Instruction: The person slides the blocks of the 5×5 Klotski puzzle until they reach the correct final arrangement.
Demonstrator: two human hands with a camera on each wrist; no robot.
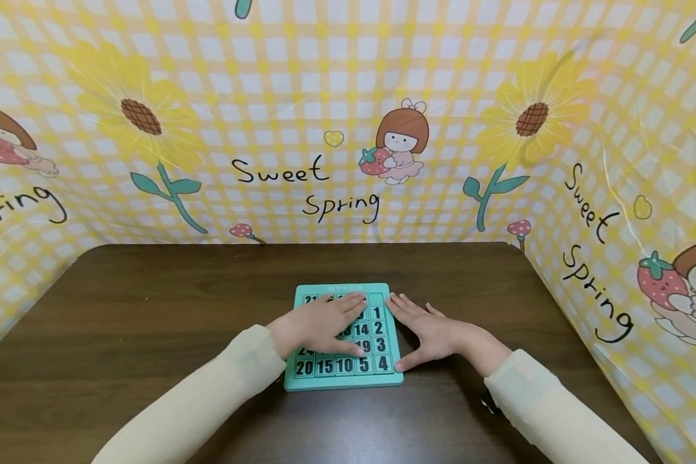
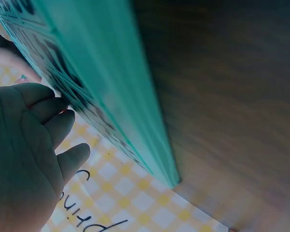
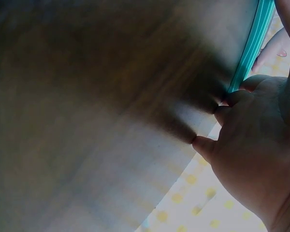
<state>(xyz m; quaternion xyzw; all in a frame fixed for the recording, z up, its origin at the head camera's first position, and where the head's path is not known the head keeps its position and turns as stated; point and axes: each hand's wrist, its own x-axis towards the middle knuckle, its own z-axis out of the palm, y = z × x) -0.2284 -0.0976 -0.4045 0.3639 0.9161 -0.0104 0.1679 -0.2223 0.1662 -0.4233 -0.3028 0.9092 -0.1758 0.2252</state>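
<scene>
A teal sliding number puzzle lies flat on the table, its black-numbered tiles facing up. One slot at its top right corner has no tile. My left hand is spread over the left and middle tiles, hiding several numbers, with fingers extended toward the upper right. Beside the puzzle's right edge, my right hand touches the frame with fingertips near the top and thumb near the bottom corner. The left wrist view shows the left palm with relaxed fingers over the tiles. In the right wrist view, fingers of the right hand meet the teal side.
The brown wooden table extends around the puzzle. A yellow checked cloth with flowers, cartoon figures and "Sweet Spring" lettering stands behind the table and along its sides. A small dark object shows under the right cuff.
</scene>
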